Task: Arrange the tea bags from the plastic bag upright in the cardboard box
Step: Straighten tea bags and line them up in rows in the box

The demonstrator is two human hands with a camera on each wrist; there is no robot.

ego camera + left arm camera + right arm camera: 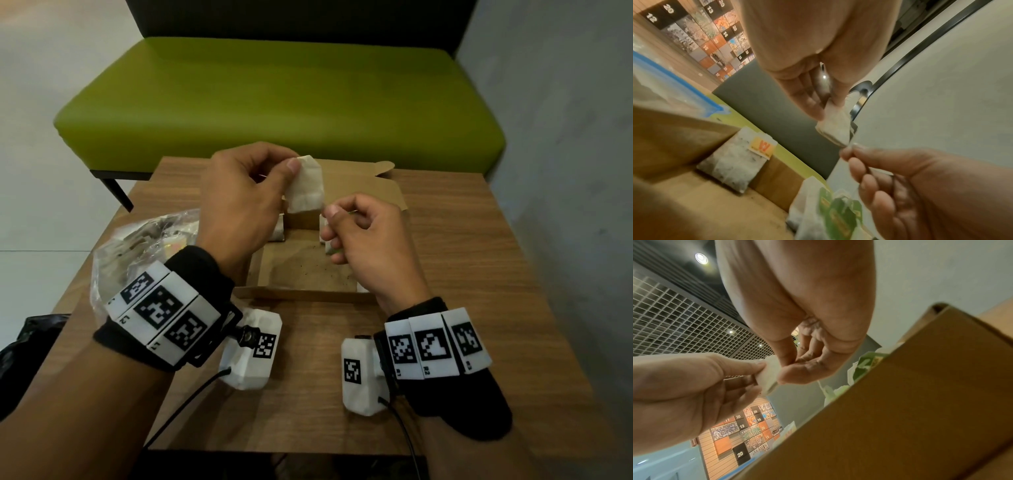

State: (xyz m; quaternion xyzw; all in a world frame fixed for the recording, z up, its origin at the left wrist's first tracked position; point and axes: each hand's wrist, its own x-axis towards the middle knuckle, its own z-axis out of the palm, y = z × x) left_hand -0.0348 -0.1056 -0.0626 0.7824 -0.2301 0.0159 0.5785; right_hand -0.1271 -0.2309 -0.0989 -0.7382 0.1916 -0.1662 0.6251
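Observation:
Above the open cardboard box (pixel 305 270), my left hand (pixel 294 168) pinches the top of a white tea bag (pixel 306 188) between thumb and fingers. My right hand (pixel 330 210) pinches that tea bag's lower right corner, its other fingers curled. In the left wrist view the held tea bag (pixel 835 129) hangs between left hand (pixel 828 107) and right hand (pixel 847 148). An orange-tagged tea bag (pixel 733 164) stands against the box's far left wall, and green-tagged tea bags (pixel 830 212) stand on the right. The plastic bag (pixel 137 250) of tea bags lies left of the box.
The box sits on a small wooden table (pixel 462 274) with its lid flap (pixel 363 188) folded back. A green bench (pixel 274 102) stands beyond the table, and a grey wall runs along the right. In the right wrist view the box wall (pixel 900 402) is close below the hand.

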